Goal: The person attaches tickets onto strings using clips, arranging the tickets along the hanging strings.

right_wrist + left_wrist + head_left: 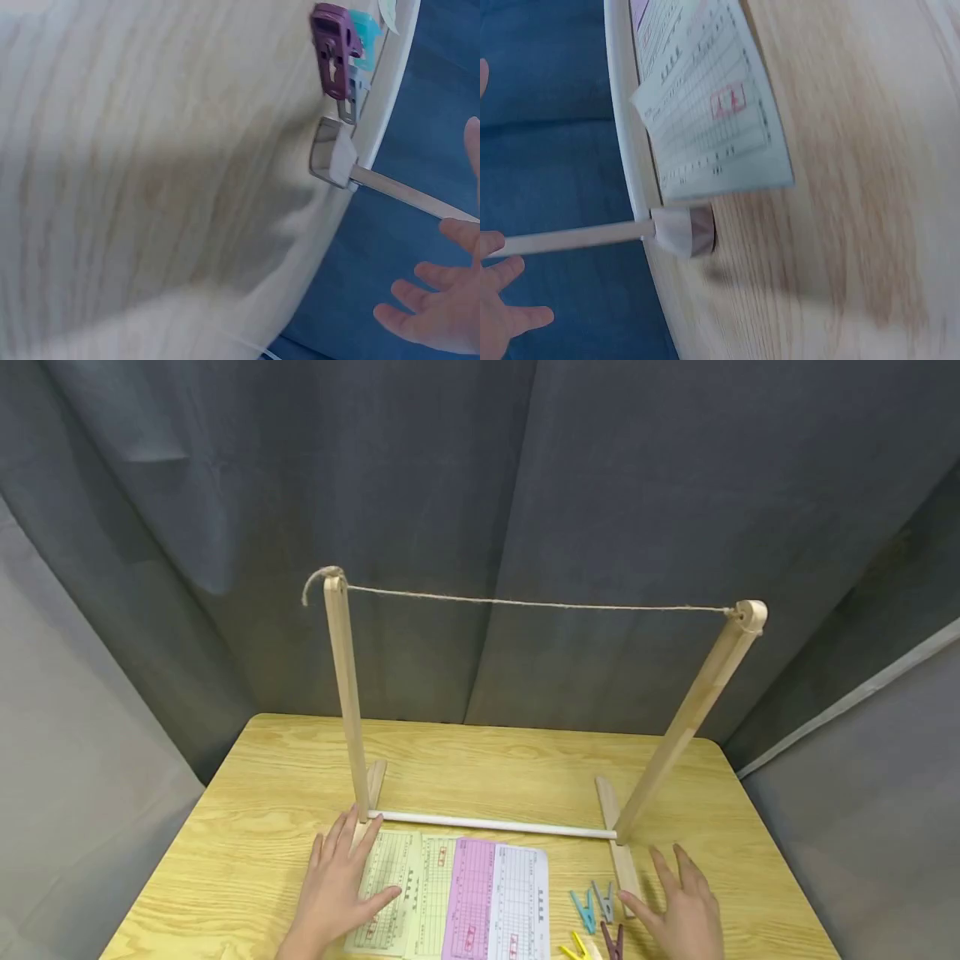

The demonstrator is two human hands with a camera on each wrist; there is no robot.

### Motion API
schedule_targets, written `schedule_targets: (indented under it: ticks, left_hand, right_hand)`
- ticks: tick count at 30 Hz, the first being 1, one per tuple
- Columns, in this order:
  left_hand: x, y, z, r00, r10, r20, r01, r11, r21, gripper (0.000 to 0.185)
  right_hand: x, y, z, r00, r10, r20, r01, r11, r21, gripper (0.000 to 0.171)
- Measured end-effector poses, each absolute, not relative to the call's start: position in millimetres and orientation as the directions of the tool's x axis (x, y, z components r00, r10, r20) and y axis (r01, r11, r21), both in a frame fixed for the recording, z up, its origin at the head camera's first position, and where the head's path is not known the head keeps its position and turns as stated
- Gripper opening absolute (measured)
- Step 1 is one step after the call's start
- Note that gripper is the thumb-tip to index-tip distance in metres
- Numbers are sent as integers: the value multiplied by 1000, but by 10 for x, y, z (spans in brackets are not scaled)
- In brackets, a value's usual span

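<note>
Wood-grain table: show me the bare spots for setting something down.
Bare: behind the white rod, toward the dark curtain; also outside the left hand and right hand. Crowded: in front of the rod, where paper slips and clothespins lie.

Left hand (496,309), partly in view at left edge, fingers spread. Wooden post (577,238), between fingers and wooden foot (682,231). Pale printed sheet (697,139), bearing red stamp (728,100), just beside foot. Purple paper (639,9), mostly cropped. Wood-grain tabletop (855,187). Blue cloth (547,157) beyond.
</note>
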State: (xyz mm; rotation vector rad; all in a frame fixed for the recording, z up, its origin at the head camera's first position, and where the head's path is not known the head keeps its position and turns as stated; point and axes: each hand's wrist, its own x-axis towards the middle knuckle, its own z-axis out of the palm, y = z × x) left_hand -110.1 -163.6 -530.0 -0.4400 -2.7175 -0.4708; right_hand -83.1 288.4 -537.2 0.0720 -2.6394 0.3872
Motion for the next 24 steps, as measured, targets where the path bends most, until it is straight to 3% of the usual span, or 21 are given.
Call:
schedule_targets:
  ticks: [5,14,24]
  left_hand:
    - [-1100,-1515,-5363,-883,273,382,388,882,266,95]
    - [-1200,-1279,-5482,-864,326,384,461,819,341,94]
    - [-1385,-970,-5503,-870,374,321,489,740,462,88]
  right_hand:
    - [-842,2880,-5478,-899,22,438,-156,917,-367,70]
    - [-845,2904,-5649,-968,18,252,-127,828,-546,59]
    - [-877,2965,-5791,-965,-79,249,-211,798,-564,50]
